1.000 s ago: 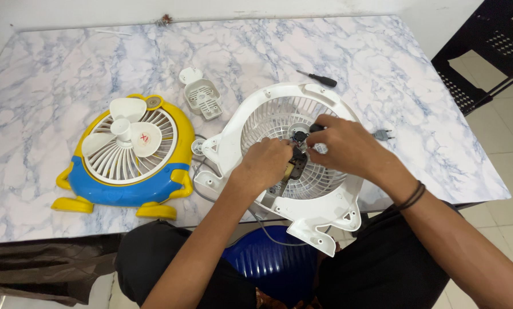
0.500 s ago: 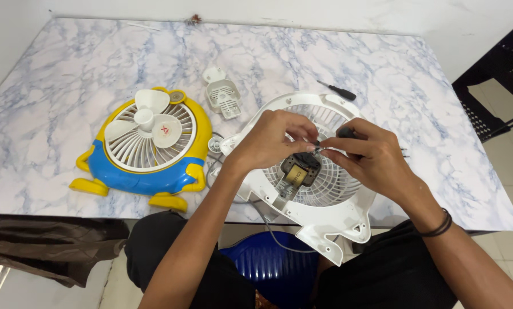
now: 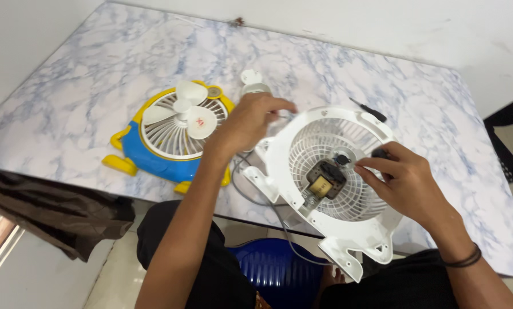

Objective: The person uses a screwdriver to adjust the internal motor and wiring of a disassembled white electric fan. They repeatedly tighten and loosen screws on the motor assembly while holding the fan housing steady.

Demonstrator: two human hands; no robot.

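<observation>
Marble-pattern table (image 3: pixel 125 68) fills most of the frame, blue-white veined top, its near edge running across the lower half. White fan housing (image 3: pixel 331 183) sits right of centre, tilted up off the table edge toward the camera, round grille inside, mounting feet at the bottom. Yellow-and-blue fan (image 3: pixel 170 134) lies flat at centre left, white blades facing up, well apart from the white one. Blue plastic stool (image 3: pixel 273 266) shows at bottom centre under the table edge; dark cloth (image 3: pixel 50 212) hangs at lower left. Left hand (image 3: pixel 248 123) is raised at frame centre between the two fans, fingers curled in a pinch near the housing's upper-left rim; whatever it pinches is too small to tell. Right hand (image 3: pixel 402 180) rests on the right side of the grille, fingers partly curled around a small dark part (image 3: pixel 380 153) at its fingertips. Motor (image 3: pixel 324 182), black with a brass-coloured core, sits at the grille centre just left of the right hand. Grey cable (image 3: pixel 256 197) loops from the housing's left side down past the table edge. Black screwdriver (image 3: pixel 368 109) lies on the table just above the housing. Small white part (image 3: pixel 252 80) sits at upper centre, behind the left hand.
</observation>
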